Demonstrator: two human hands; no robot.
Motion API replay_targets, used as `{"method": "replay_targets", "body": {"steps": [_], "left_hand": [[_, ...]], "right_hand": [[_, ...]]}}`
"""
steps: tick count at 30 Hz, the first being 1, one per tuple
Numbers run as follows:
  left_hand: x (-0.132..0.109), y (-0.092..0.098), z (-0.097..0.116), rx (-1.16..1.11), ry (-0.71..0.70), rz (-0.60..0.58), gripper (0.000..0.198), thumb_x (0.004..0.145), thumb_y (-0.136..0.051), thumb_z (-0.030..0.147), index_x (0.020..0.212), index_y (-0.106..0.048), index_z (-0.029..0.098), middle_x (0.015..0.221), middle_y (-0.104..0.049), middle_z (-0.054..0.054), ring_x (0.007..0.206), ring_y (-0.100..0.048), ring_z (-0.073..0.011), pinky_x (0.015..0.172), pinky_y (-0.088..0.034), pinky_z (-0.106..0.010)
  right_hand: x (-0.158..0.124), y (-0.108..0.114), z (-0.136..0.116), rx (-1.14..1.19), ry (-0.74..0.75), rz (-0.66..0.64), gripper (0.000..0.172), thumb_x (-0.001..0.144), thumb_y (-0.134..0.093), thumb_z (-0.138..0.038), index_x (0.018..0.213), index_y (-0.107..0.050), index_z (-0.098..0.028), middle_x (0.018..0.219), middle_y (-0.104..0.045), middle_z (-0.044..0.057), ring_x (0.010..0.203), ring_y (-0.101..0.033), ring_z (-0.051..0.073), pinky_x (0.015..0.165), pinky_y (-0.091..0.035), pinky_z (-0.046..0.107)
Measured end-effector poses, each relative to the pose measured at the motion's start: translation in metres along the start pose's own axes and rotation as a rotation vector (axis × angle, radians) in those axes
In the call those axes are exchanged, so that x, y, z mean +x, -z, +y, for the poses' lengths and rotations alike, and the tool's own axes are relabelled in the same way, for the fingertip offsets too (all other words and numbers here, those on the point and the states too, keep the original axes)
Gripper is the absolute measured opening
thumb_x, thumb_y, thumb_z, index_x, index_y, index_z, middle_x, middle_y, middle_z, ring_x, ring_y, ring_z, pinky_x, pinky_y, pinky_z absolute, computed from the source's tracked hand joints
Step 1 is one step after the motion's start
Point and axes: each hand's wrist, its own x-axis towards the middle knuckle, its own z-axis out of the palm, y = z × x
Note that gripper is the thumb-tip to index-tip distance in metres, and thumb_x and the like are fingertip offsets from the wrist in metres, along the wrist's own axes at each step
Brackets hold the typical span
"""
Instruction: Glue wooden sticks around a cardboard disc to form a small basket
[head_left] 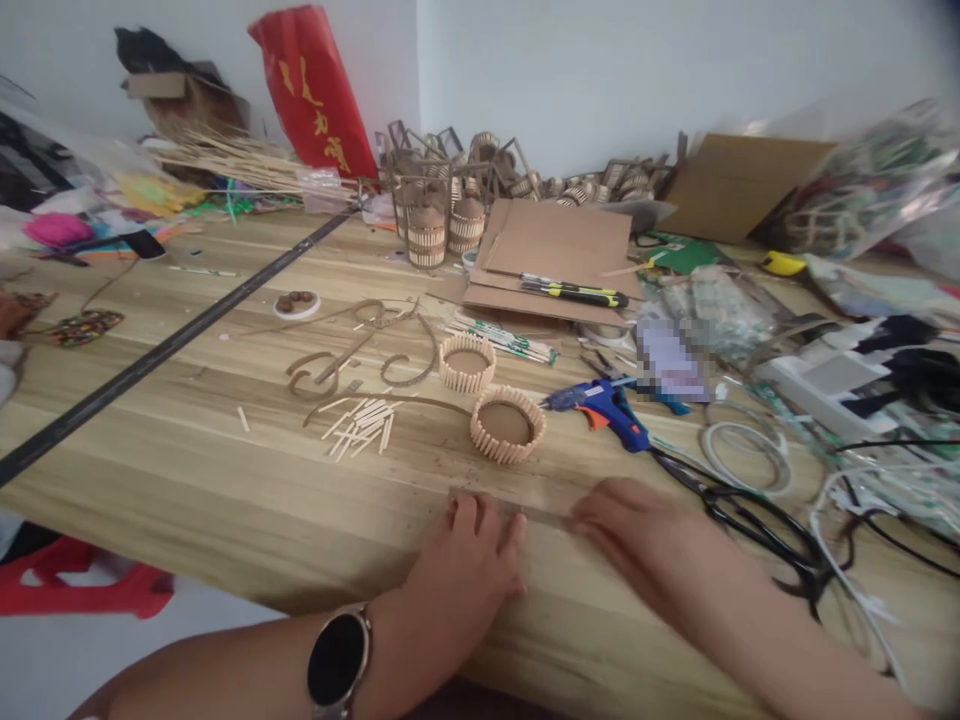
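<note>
**Left hand (474,552) and right hand (637,530) on one thin strip (546,516)**

The left hand, half open, rests bent fingers on the strip, flat on the bench (195,440); at its three o'clock, the right hand's fingertips close on the other end. From the left hand, a stick ring (501,449) stands near twelve, loose sticks (366,414) between ten and eleven. The glue gun (616,414) lies at the right hand's twelve.

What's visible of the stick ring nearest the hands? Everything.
The stick ring is a low, open-topped round wall of short, pale, wooden-looking sticks, upright side by side around a brown inside. It stands on the table. A brown strip runs up to its left side. The blue glue gun points at it; contact is unclear.
</note>
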Motion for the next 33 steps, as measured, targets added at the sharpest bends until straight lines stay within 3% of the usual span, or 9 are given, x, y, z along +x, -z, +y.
{"method": "replay_targets", "body": {"steps": [4, 9, 13, 19, 26, 33], "left_hand": [[0.008, 0.006, -0.004, -0.016, -0.067, -0.003, 0.043, 0.095, -0.056, 0.039, 0.131, -0.056, 0.016, 0.111, -0.066, -0.017, 0.096, -0.062, -0.0284, 0.075, -0.051, -0.041], [0.016, 0.007, -0.002, 0.045, -0.120, 0.039, 0.029, 0.091, -0.058, 0.020, 0.117, -0.063, 0.009, 0.090, -0.067, -0.012, 0.078, -0.063, -0.0242, 0.062, -0.051, -0.036], [0.019, 0.007, -0.001, 0.111, -0.156, 0.085, 0.023, 0.089, -0.058, 0.019, 0.108, -0.066, 0.008, 0.083, -0.066, -0.013, 0.069, -0.063, -0.0240, 0.053, -0.047, -0.034], [0.022, 0.004, -0.011, -0.006, -0.190, 0.133, 0.014, 0.088, -0.059, 0.017, 0.099, -0.065, 0.012, 0.081, -0.063, -0.008, 0.070, -0.059, -0.0214, 0.052, -0.044, -0.032], [0.023, -0.001, -0.011, -0.047, -0.178, 0.267, 0.003, 0.087, -0.059, 0.014, 0.089, -0.061, 0.013, 0.079, -0.060, -0.006, 0.070, -0.055, -0.0209, 0.052, -0.043, -0.032], [0.022, 0.005, -0.015, -0.097, -0.187, 0.213, 0.007, 0.088, -0.057, 0.014, 0.095, -0.059, 0.013, 0.083, -0.059, -0.006, 0.071, -0.055, -0.0216, 0.052, -0.043, -0.033]], "right_hand": [[0.034, -0.031, -0.023, -0.155, 0.011, -0.093, 0.019, 0.093, -0.046, -0.015, 0.084, -0.063, -0.021, 0.082, -0.065, 0.007, 0.077, -0.064, 0.022, 0.067, -0.048, 0.031], [0.040, -0.032, -0.014, 0.019, -0.002, -0.123, 0.017, 0.089, -0.048, -0.008, 0.081, -0.059, -0.019, 0.085, -0.065, 0.006, 0.079, -0.063, 0.020, 0.070, -0.047, 0.028], [0.040, -0.030, -0.010, 0.081, 0.017, -0.116, 0.016, 0.088, -0.049, -0.008, 0.081, -0.059, -0.019, 0.083, -0.064, 0.005, 0.076, -0.061, 0.019, 0.067, -0.045, 0.027], [0.039, -0.034, -0.006, 0.105, 0.040, -0.068, 0.014, 0.088, -0.051, -0.011, 0.079, -0.058, -0.020, 0.080, -0.062, 0.004, 0.073, -0.060, 0.019, 0.065, -0.044, 0.027], [0.038, -0.040, -0.001, 0.114, 0.048, -0.063, 0.015, 0.089, -0.050, -0.011, 0.079, -0.056, -0.020, 0.080, -0.061, 0.003, 0.072, -0.059, 0.018, 0.063, -0.043, 0.026], [0.035, -0.047, 0.007, 0.100, 0.076, -0.067, 0.014, 0.090, -0.049, -0.010, 0.083, -0.057, -0.019, 0.084, -0.063, 0.005, 0.078, -0.061, 0.020, 0.068, -0.046, 0.028]]}}
